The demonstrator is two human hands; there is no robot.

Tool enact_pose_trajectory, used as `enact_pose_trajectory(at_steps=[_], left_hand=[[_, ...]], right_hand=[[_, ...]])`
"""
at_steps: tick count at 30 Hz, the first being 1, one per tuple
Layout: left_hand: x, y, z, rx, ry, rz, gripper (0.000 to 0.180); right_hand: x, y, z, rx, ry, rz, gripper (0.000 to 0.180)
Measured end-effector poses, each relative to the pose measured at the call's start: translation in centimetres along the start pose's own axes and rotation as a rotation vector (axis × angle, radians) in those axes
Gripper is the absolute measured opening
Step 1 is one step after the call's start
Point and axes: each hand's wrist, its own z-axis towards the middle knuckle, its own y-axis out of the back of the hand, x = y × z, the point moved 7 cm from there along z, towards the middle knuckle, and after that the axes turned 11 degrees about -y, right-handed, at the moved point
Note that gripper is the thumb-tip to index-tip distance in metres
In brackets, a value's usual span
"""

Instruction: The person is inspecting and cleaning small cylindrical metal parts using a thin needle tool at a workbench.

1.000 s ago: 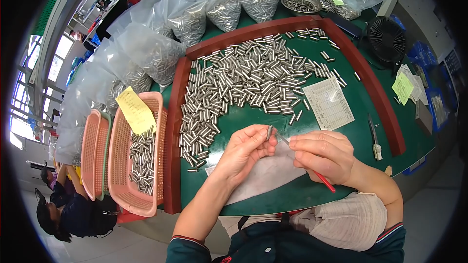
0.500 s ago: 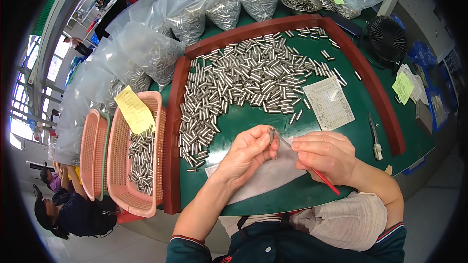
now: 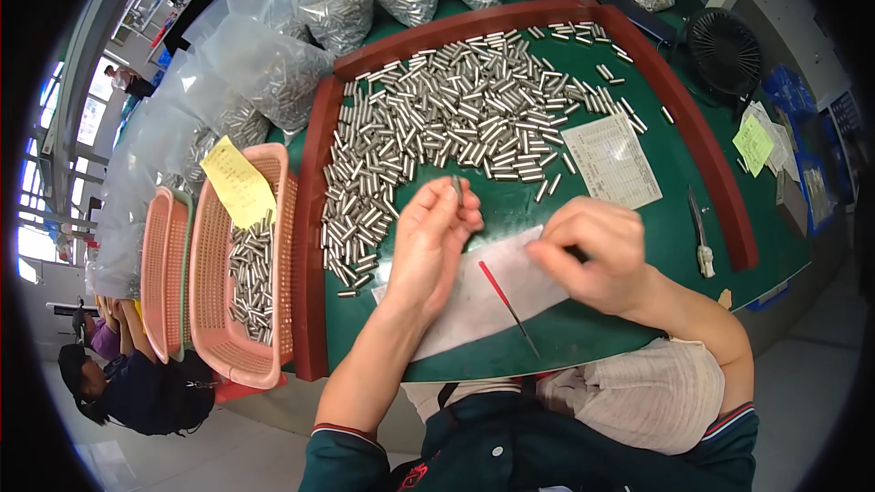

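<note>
My left hand (image 3: 436,241) pinches a small metal pin (image 3: 456,188) upright between thumb and fingertips, just in front of the big heap of silver pins (image 3: 456,114) on the green mat. My right hand (image 3: 594,251) rests with curled fingers on a white sheet (image 3: 474,305) at the mat's near edge. Whether it grips anything is hidden. A thin red-handled pick (image 3: 504,296) lies on the sheet between my hands.
A red-brown rim (image 3: 313,219) frames the mat. Pink baskets (image 3: 214,328) at left hold pins and a yellow note (image 3: 239,184). Clear bags of pins (image 3: 273,73) line the back. A printed form (image 3: 612,159), white-handled tool (image 3: 700,241) and black fan (image 3: 725,47) lie right. A person (image 3: 118,383) sits lower left.
My hands were together over the sheet; now the right hand has drawn away to the right and the sheet lies flat. The left hand still holds up a pin.
</note>
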Motion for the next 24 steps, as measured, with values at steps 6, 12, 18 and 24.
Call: enact_pose_trajectory(at_steps=[6,12,18,24], left_hand=[[-0.9,-0.7,0.8,-0.012,-0.090,0.028,0.017],[-0.8,0.2,0.2,-0.054,-0.039,0.050,0.017],[-0.8,0.4,0.2,-0.016,-0.028,0.034,0.017],[-0.9,0.3,0.7,-0.010,-0.022,0.052,0.017]], right_hand=[[1.1,-6.2,-3.2,0.483,0.115,-0.284,0.034],[0.8,-6.3,-3.2,0.608,-0.076,-0.269,0.021],[0.7,-6.5,-3.6,0.640,-0.191,-0.301,0.015],[0.1,-5.8,-3.3,0.638,-0.293,-0.297,0.022]])
